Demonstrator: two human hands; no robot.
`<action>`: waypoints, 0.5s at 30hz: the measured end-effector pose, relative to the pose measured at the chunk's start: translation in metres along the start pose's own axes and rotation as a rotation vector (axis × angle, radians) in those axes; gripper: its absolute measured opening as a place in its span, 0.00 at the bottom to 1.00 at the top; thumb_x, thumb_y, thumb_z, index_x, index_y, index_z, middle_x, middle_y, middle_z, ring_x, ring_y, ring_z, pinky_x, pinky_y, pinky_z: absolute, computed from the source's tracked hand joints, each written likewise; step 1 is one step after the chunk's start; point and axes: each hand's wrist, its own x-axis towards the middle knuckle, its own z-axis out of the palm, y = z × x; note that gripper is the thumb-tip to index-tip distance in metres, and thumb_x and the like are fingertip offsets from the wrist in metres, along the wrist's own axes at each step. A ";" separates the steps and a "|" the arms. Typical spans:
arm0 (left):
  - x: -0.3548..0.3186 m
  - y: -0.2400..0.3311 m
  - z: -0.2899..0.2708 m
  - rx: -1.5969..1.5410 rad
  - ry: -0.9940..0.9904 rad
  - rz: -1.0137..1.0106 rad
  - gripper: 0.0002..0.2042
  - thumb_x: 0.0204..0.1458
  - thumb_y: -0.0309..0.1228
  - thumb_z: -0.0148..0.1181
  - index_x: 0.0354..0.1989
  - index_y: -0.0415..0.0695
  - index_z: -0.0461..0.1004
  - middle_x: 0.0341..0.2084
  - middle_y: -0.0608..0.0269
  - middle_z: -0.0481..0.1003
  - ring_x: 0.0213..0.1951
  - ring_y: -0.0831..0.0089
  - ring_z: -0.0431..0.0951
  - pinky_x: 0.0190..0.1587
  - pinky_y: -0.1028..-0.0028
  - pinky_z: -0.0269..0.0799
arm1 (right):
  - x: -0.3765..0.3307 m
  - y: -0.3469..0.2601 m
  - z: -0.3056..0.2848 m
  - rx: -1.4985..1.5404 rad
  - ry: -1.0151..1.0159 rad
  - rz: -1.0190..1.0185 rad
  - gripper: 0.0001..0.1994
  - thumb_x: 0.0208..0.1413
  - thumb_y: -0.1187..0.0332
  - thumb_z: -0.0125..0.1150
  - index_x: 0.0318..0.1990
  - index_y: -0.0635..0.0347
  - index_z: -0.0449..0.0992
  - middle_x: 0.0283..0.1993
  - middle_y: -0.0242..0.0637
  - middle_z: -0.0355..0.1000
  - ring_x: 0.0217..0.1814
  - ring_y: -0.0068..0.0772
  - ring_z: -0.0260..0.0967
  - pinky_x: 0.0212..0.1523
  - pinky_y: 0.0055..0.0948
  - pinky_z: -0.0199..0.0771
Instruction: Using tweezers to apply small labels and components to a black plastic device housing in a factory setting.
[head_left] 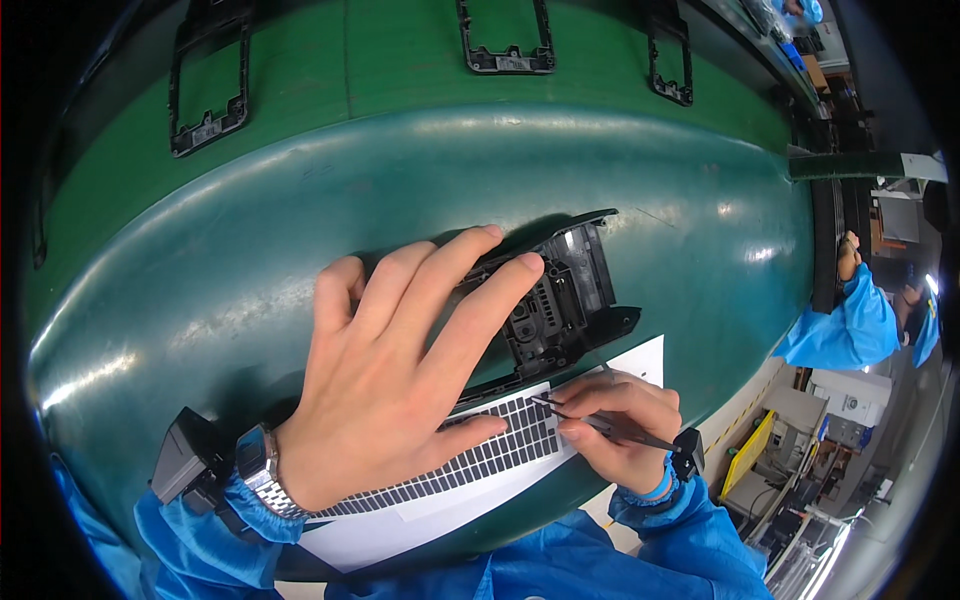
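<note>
Your left hand (400,370) lies open, fingers spread flat over the black frame (560,300), thumb pressing the pad sheet (480,455) just below it. Your right hand (620,430) is closed around tweezers (590,420), their tips touching the sheet's right end, just below the frame.

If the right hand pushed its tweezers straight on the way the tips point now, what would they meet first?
The right hand holds tweezers whose tips point left, low over the sheet of small dark pads. Going straight on, they would probably meet the left hand's thumb, which lies on that sheet; the height is hard to judge.
</note>
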 end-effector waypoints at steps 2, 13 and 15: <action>0.000 0.000 0.000 0.000 0.001 -0.001 0.52 0.32 0.53 0.76 0.69 0.46 0.63 0.68 0.56 0.64 0.60 0.55 0.66 0.58 0.56 0.54 | 0.000 -0.001 0.000 -0.004 -0.007 0.000 0.10 0.48 0.77 0.76 0.38 0.65 0.82 0.40 0.46 0.82 0.39 0.36 0.83 0.41 0.27 0.81; 0.000 0.000 -0.002 -0.021 0.000 -0.013 0.54 0.27 0.49 0.79 0.69 0.46 0.62 0.68 0.56 0.63 0.61 0.55 0.66 0.58 0.55 0.54 | 0.001 0.003 0.007 0.198 0.055 -0.059 0.08 0.51 0.75 0.75 0.35 0.66 0.81 0.33 0.47 0.82 0.37 0.38 0.83 0.40 0.29 0.81; 0.001 0.001 -0.003 -0.021 0.001 -0.006 0.55 0.26 0.49 0.80 0.70 0.46 0.62 0.68 0.56 0.63 0.61 0.55 0.66 0.58 0.55 0.54 | 0.000 -0.001 0.006 0.231 0.069 -0.082 0.08 0.52 0.74 0.75 0.34 0.67 0.81 0.33 0.47 0.82 0.37 0.39 0.83 0.40 0.30 0.81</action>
